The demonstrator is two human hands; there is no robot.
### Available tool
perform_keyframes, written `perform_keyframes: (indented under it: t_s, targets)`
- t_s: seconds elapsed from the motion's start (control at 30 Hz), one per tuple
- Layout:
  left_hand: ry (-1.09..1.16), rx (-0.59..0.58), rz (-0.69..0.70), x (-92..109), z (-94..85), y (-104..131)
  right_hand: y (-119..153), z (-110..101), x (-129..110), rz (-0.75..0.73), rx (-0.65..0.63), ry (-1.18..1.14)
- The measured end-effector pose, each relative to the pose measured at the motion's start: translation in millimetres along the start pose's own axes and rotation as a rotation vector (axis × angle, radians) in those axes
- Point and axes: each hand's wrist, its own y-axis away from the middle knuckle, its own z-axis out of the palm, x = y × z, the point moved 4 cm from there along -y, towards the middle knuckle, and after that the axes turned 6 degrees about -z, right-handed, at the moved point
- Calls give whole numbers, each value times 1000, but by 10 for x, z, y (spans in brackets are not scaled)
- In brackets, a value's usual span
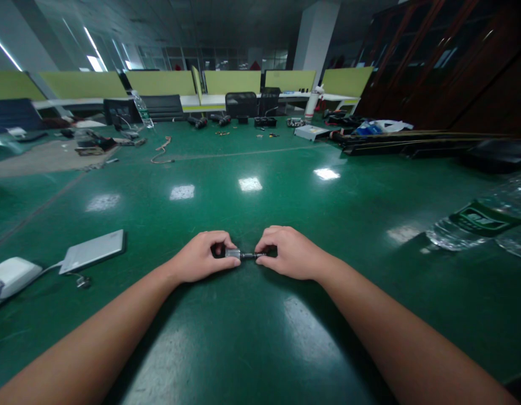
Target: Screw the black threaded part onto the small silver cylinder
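Near the middle of the green table, my left hand pinches a small grey cylindrical piece between thumb and fingers. A thin dark shaft runs from that piece towards the right. My right hand is closed in a pinch on the shaft's right end. The piece and shaft lie in one line, level, just above or on the tabletop. Fingertips cover both ends in part, so I cannot make out exactly what the object is.
A silver power bank with a cable and a white device lie at the left. Clear bottles lie at the right. Black trays, a grey box, a curled cable and an upright bottle are farther back.
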Motion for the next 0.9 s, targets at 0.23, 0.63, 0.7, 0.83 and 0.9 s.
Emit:
perform_keyframes:
  t_s: [0.23, 0.63, 0.7, 0.83, 0.9]
  targets:
    - [-8, -2, -8, -5, -8, 6, 17, -33, 22, 30, -21, 8]
    - [14, 0, -19, 1, -10, 6, 95, -136, 159, 112, -32, -42]
    - [10, -2, -20, 1, -9, 5, 86, -118, 142, 106, -32, -40]
    - [5, -6, -27, 4, -4, 10, 61, -69, 99, 78, -33, -28]
    - [5, -7, -28, 2, -1, 12, 42, -31, 73, 65, -6, -70]
